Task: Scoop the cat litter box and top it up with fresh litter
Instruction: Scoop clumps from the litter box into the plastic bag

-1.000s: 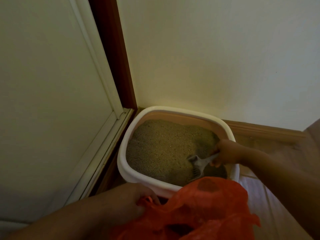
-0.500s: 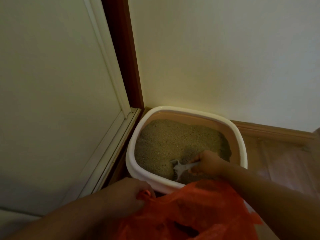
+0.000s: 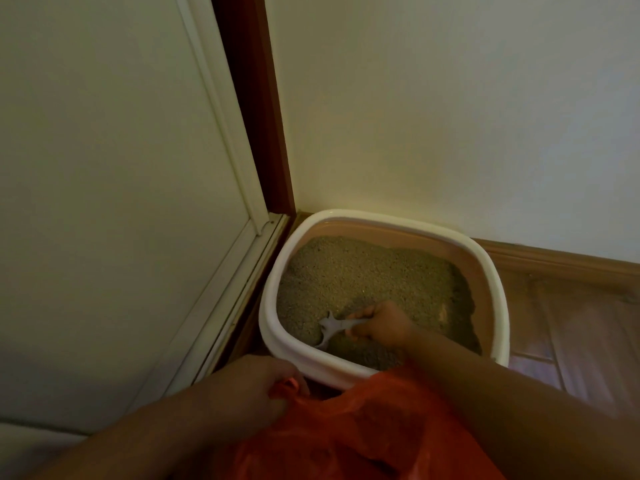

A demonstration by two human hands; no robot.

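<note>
Scoop (image 3: 333,328) gripped in right hand (image 3: 382,326), blade buried in litter (image 3: 360,271) at box (image 3: 381,221) near-left edge. Left hand (image 3: 258,386) pinches bag (image 3: 349,431) mouth just beside box. Risk: fast lift flicks litter over rim; bag mouth sags, clumps miss.

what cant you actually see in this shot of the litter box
- Head view: scoop blade is partly buried in litter, so its load is hidden.
- Head view: red bag is cut off by the bottom edge; contents unseen.
- Head view: litter box near corner is hidden by the bag.
</note>
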